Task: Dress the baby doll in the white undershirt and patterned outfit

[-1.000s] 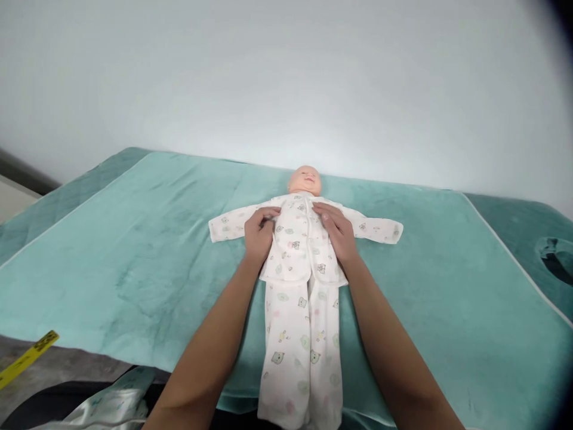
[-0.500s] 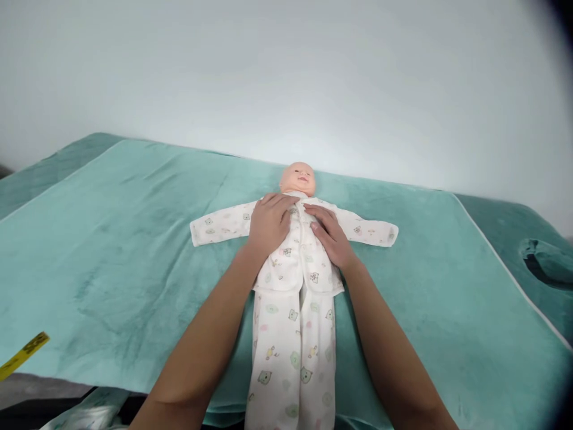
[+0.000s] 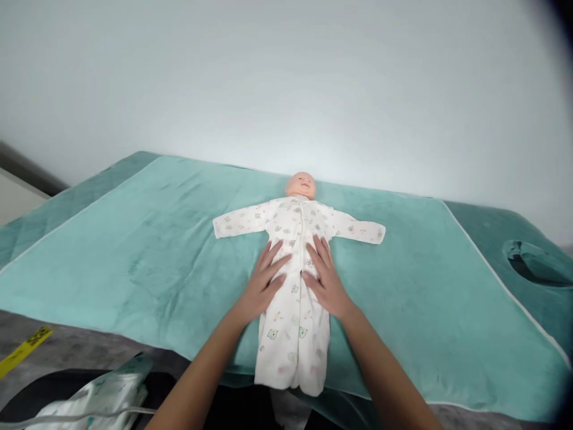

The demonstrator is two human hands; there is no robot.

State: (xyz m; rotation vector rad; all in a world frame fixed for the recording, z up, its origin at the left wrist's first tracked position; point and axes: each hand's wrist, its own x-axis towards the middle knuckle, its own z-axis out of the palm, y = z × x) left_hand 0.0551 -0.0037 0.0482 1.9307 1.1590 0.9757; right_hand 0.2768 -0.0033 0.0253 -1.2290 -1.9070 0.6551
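A baby doll [image 3: 301, 185] lies on its back with its head toward the wall. It wears a white long-sleeved top [image 3: 295, 218] with small animal prints, sleeves stretched out to both sides. Matching white trousers [image 3: 290, 334] run down over the near edge of the bed. My left hand [image 3: 264, 283] rests with fingers spread on the left side of the outfit, around the waist. On the opposite side, my right hand [image 3: 327, 278] lies flat with fingers apart. Both hands touch the cloth without gripping it.
A teal sheet [image 3: 403, 298] covers the bed, which has an oval hole [image 3: 537, 263] at its right end. A pale wall [image 3: 286, 77] stands behind. At the lower left are folded patterned cloth [image 3: 98, 397], a grey cable [image 3: 89, 416] and a yellow strip [image 3: 27, 351].
Both my hands have slid down from the doll's chest to the waist area, fingers spreading. My view has drawn back, so the trouser ends and the floor now show.
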